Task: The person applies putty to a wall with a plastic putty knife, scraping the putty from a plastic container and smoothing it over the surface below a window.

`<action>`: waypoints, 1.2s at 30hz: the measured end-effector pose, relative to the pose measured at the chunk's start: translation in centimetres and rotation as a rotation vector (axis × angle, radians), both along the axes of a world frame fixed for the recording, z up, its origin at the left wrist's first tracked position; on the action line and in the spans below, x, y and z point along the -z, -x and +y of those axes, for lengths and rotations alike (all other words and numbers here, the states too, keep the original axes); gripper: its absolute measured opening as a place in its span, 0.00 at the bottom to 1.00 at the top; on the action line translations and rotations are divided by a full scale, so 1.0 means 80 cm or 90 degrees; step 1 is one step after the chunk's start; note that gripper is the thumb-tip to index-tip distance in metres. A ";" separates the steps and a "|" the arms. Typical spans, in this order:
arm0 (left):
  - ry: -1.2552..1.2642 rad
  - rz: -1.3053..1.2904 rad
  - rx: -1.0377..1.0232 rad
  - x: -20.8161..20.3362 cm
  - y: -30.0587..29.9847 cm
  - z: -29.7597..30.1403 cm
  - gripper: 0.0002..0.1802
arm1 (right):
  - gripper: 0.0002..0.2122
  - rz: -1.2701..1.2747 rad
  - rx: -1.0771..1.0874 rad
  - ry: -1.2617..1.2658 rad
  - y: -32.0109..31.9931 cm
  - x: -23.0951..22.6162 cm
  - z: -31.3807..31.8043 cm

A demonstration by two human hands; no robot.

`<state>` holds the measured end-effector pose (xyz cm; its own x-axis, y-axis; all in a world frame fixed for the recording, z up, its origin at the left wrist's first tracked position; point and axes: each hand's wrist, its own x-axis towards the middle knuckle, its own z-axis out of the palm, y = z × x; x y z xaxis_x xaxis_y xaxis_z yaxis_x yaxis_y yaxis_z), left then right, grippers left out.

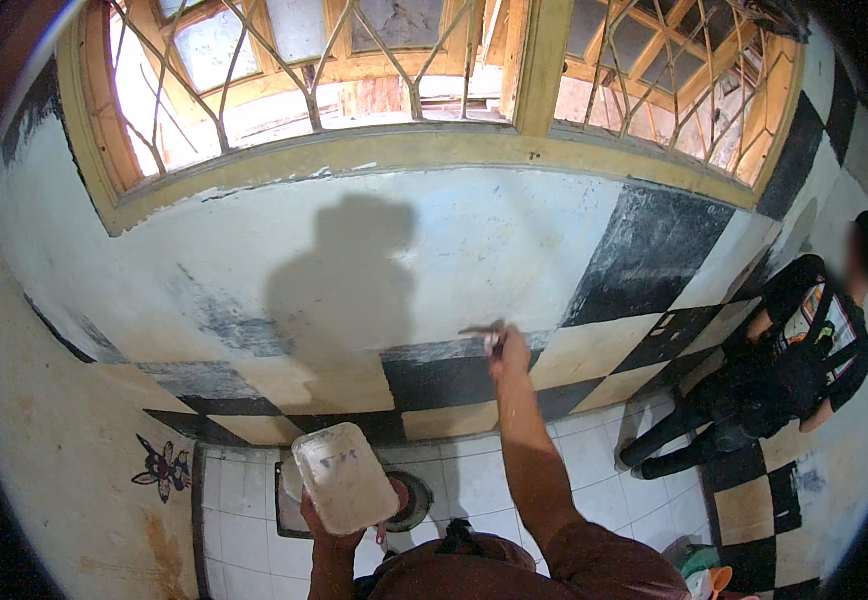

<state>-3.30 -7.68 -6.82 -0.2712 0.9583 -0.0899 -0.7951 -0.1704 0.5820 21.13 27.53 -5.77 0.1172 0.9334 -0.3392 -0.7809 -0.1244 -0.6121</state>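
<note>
My left hand point(326, 528) is closed on the edge of a pale, rectangular, shallow plastic container point(346, 478) with dark smudges, held out in front of my body. My right arm reaches forward to the wall point(454, 260). The fingers of my right hand point(510, 352) are wrapped round a small flat tool, which looks like a putty knife point(478, 330). Its thin dark edge points left, at or close to the wall, just above a black painted square point(444, 380). Whitish smears cover that square's upper part. Whether the blade touches the wall I cannot tell.
A yellow-framed window point(354, 155) with metal bars spans the wall above. A person in black point(804, 340) stands at the right. On the white-tiled floor point(474, 480) are a dark square tray point(289, 500) and a round dark container point(414, 500). Colourful items point(702, 572) lie at the lower right.
</note>
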 end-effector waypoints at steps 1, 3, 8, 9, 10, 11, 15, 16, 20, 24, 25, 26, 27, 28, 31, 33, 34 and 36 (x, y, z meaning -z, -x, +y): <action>-0.012 -0.084 0.014 -0.006 0.003 -0.001 0.45 | 0.05 0.028 0.019 -0.005 0.005 -0.029 0.011; -0.016 0.210 -0.009 -0.005 0.013 -0.003 0.45 | 0.05 0.023 0.009 -0.039 0.009 -0.087 0.008; -0.013 -0.147 0.013 -0.022 0.011 0.006 0.45 | 0.04 -0.097 0.078 -0.170 -0.035 -0.088 -0.050; -0.016 -0.136 0.003 -0.028 0.009 0.007 0.44 | 0.04 -0.208 0.084 -0.175 -0.047 -0.082 -0.067; -0.018 -0.123 -0.009 -0.031 0.010 0.006 0.43 | 0.04 -0.207 0.083 -0.175 -0.054 -0.070 -0.077; -0.019 -0.122 -0.012 -0.031 0.013 0.005 0.43 | 0.05 -0.294 0.109 -0.173 -0.060 -0.055 -0.084; 0.010 -0.117 0.006 -0.035 0.019 0.006 0.41 | 0.07 -0.758 0.224 -0.137 -0.137 0.027 -0.051; 0.024 -0.095 -0.002 -0.037 0.022 0.004 0.40 | 0.07 -0.755 0.221 -0.138 -0.137 0.029 -0.045; 0.061 -0.166 -0.030 -0.054 0.016 -0.004 0.34 | 0.05 -1.044 0.362 -0.229 -0.115 0.038 -0.012; 0.038 -0.075 -0.047 -0.054 0.025 -0.018 0.32 | 0.08 -1.030 0.272 -0.395 0.072 0.036 -0.034; 0.028 -0.098 -0.024 -0.060 0.018 -0.014 0.31 | 0.09 -1.053 0.248 -0.412 0.105 0.047 -0.038; 0.028 -0.096 -0.035 -0.061 0.021 -0.014 0.31 | 0.09 -1.054 0.168 -0.428 0.150 0.046 -0.057; 0.011 -0.096 -0.024 -0.061 0.024 -0.013 0.30 | 0.10 -1.054 0.090 -0.445 0.190 0.043 -0.077; -0.006 -0.100 0.000 -0.061 0.022 -0.009 0.29 | 0.11 -1.032 0.054 -0.476 0.212 0.050 -0.086; -0.002 -0.052 -0.040 -0.059 0.033 -0.018 0.28 | 0.09 -0.910 -0.051 -0.524 0.261 0.028 -0.141; 0.003 -0.086 -0.049 -0.061 0.041 -0.022 0.27 | 0.07 -0.916 -0.151 -0.532 0.260 0.004 -0.162; 0.005 -0.122 -0.044 -0.061 0.042 -0.023 0.27 | 0.07 -0.918 -0.156 -0.536 0.246 -0.008 -0.167; 0.003 -0.083 -0.043 -0.048 0.044 -0.025 0.28 | 0.06 -0.619 -0.184 -0.435 0.214 -0.031 -0.174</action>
<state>-6.78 -9.67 -2.98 -0.3210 0.9377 -0.1331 -0.8508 -0.2239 0.4753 4.05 13.58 -3.31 -0.1931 0.9190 0.3438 0.0418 0.3578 -0.9329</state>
